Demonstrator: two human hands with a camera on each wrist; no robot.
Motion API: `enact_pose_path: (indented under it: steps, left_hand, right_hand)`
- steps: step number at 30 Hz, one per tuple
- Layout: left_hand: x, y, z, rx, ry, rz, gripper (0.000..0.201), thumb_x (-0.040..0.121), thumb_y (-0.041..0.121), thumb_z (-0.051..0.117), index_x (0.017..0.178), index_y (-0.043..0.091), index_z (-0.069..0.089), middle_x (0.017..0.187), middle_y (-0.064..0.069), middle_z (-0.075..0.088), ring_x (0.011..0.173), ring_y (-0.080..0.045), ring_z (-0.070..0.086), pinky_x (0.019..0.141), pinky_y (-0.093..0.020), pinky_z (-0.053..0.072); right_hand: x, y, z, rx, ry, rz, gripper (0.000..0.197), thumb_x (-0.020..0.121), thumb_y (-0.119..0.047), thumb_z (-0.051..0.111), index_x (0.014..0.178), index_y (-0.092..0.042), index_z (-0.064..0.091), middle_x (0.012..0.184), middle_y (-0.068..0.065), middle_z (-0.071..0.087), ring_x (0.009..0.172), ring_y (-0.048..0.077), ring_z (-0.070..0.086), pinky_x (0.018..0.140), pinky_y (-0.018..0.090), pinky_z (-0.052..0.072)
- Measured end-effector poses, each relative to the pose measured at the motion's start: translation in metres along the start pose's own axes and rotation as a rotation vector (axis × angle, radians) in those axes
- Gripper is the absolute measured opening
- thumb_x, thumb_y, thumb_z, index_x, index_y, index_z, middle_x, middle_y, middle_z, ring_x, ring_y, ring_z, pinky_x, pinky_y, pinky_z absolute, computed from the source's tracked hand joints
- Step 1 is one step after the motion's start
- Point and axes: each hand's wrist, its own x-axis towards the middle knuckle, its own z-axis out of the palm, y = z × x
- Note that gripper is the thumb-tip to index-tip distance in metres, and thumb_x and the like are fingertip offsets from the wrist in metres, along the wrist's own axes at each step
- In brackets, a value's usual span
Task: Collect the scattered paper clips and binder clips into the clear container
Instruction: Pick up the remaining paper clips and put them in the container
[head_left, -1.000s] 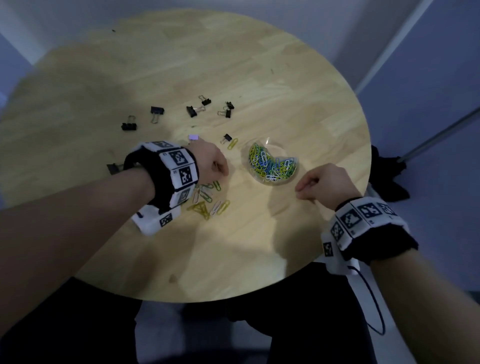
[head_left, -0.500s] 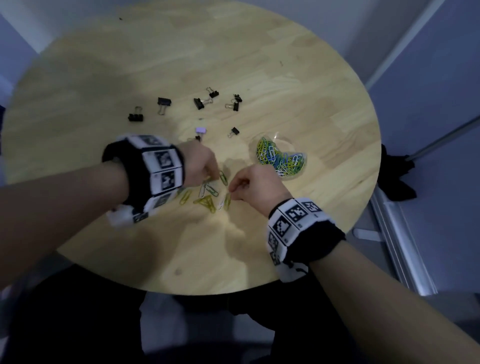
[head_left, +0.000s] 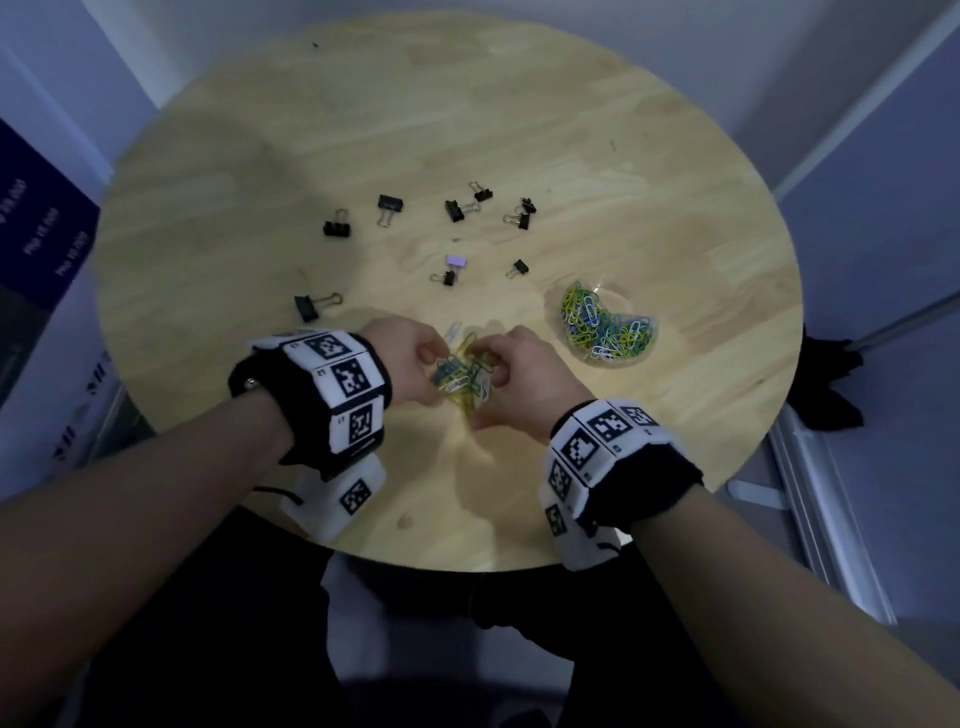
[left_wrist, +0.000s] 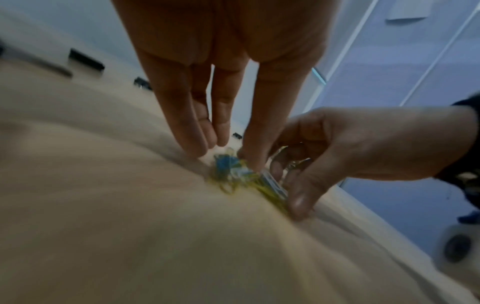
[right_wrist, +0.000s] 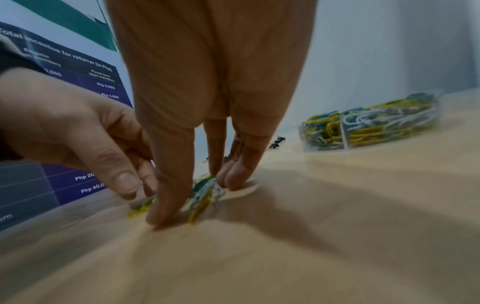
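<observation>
Both hands are down on the worktop (head_left: 519, 130), close together, raking a loose heap of coloured paper clips (head_left: 464, 375) between them. The left hand (head_left: 410, 358) has its fingers curled in around one side of the heap; the right hand (head_left: 524, 379) presses straightish fingers against the other side, thumb closing in. The clear container (head_left: 608, 327), already part full of clips, sits just beyond the right hand. The black binder clips (head_left: 389, 208) lie scattered further out past both hands, untouched. I'd say the gathering step is in hand; next they must pinch the heap firmly, lift it and carry it over the container's rim without shedding clips.
</observation>
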Motion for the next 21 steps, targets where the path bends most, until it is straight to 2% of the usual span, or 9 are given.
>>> enact_pose_path:
  steps: [2,4,6,8,10,12,15,19,21]
  left_hand:
    - [0.001,-0.001,-0.005,-0.002,0.037,0.029,0.068,0.066,0.024,0.082,0.128,0.021,0.054,0.123,0.000,0.057,0.097,-0.014,0.055,0.084,-0.024,0.044]
    - [0.003,-0.003,-0.013,0.060,0.044,0.058,0.087,0.059,0.031,0.086,0.136,0.023,0.045,0.132,-0.001,0.046,0.113,-0.019,0.052,0.094,-0.029,0.043]
    - [0.008,-0.002,-0.015,0.149,0.005,0.084,0.103,0.055,0.038,0.087,0.143,0.025,0.035,0.142,-0.001,0.034,0.127,-0.021,0.041,0.104,-0.031,0.036]
    - [0.014,0.003,-0.013,0.239,-0.033,0.128,0.108,0.054,0.043,0.086,0.145,0.025,0.031,0.147,-0.002,0.029,0.134,-0.022,0.032,0.110,-0.032,0.028]
    - [0.017,0.007,-0.007,0.254,-0.048,0.181,0.100,0.059,0.040,0.085,0.144,0.022,0.035,0.144,-0.002,0.032,0.133,-0.022,0.032,0.110,-0.030,0.028]
    - [0.017,0.007,-0.003,0.221,-0.037,0.210,0.085,0.066,0.034,0.082,0.140,0.020,0.043,0.139,-0.002,0.039,0.128,-0.020,0.038,0.104,-0.026,0.032]
    - [0.015,0.006,0.001,0.256,0.000,0.232,0.062,0.075,0.032,0.075,0.133,0.024,0.053,0.132,-0.002,0.047,0.123,-0.020,0.043,0.100,-0.025,0.034]
    - [0.013,0.009,-0.001,0.331,0.029,0.266,0.043,0.084,0.032,0.066,0.126,0.027,0.059,0.122,-0.004,0.060,0.113,-0.022,0.053,0.097,-0.030,0.040]
    - [0.013,0.010,0.000,0.327,0.036,0.262,0.038,0.086,0.029,0.064,0.124,0.025,0.062,0.116,-0.004,0.065,0.108,-0.022,0.057,0.093,-0.031,0.043]
  right_hand:
    - [0.000,-0.001,-0.001,0.016,0.020,0.008,0.085,0.052,-0.019,0.090,0.129,-0.018,0.053,0.121,0.006,0.047,0.108,0.023,0.055,0.097,0.034,0.047]
    - [-0.002,0.000,-0.003,0.025,0.041,0.028,0.095,0.050,-0.025,0.091,0.134,-0.017,0.046,0.127,0.005,0.041,0.113,0.022,0.052,0.100,0.035,0.046]
    - [-0.004,-0.001,0.001,-0.012,0.046,0.029,0.104,0.048,-0.030,0.091,0.138,-0.016,0.040,0.130,0.006,0.036,0.119,0.023,0.047,0.104,0.035,0.042]
    - [-0.004,-0.002,0.007,-0.033,0.048,-0.013,0.100,0.050,-0.031,0.090,0.137,-0.014,0.042,0.127,0.008,0.038,0.120,0.024,0.044,0.105,0.031,0.039]
    - [-0.001,-0.002,0.010,-0.001,0.063,-0.045,0.087,0.055,-0.027,0.088,0.132,-0.015,0.050,0.121,0.009,0.044,0.114,0.025,0.049,0.101,0.030,0.041]
    - [0.003,-0.001,0.009,0.017,0.084,-0.047,0.067,0.063,-0.021,0.084,0.125,-0.015,0.059,0.116,0.012,0.050,0.108,0.026,0.054,0.094,0.029,0.043]
    - [0.007,0.003,0.005,-0.040,0.101,-0.061,0.042,0.074,-0.016,0.075,0.115,-0.013,0.067,0.114,0.014,0.057,0.105,0.028,0.057,0.088,0.028,0.041]
    - [0.007,0.003,0.004,-0.104,0.077,-0.121,0.035,0.080,-0.016,0.069,0.114,-0.009,0.067,0.114,0.017,0.059,0.105,0.031,0.057,0.091,0.033,0.043]
    - [0.008,0.003,0.003,-0.147,0.062,-0.127,0.031,0.082,-0.016,0.066,0.111,-0.007,0.067,0.114,0.017,0.058,0.105,0.031,0.057,0.089,0.032,0.042]
